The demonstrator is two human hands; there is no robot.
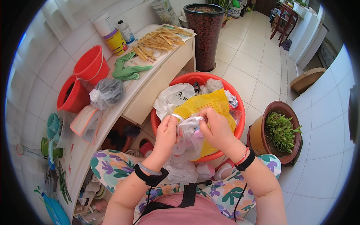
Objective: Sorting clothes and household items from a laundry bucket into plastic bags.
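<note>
Both hands grip the gathered top of a thin, see-through plastic bag [190, 144] with something pinkish inside. My left hand [167, 131] pinches one side of its white, twisted mouth. Opposite it, my right hand [217, 129] has thumb and fingers closed on the other side. The bag hangs over the near rim of a large red basin [240, 131]. Within the basin lie a yellow plastic bag [213, 103], a white bag with dark print [172, 98] and other crumpled bags. More clear plastic [180, 170] is bunched between my knees.
On the left, a long white cabinet [161, 73] carries dried strips [163, 41], a green cloth [129, 67], red buckets [90, 65] and a tied dark bag [108, 92]. A tall dark planter [204, 37] stands behind the basin; a potted plant [281, 131] is at the right.
</note>
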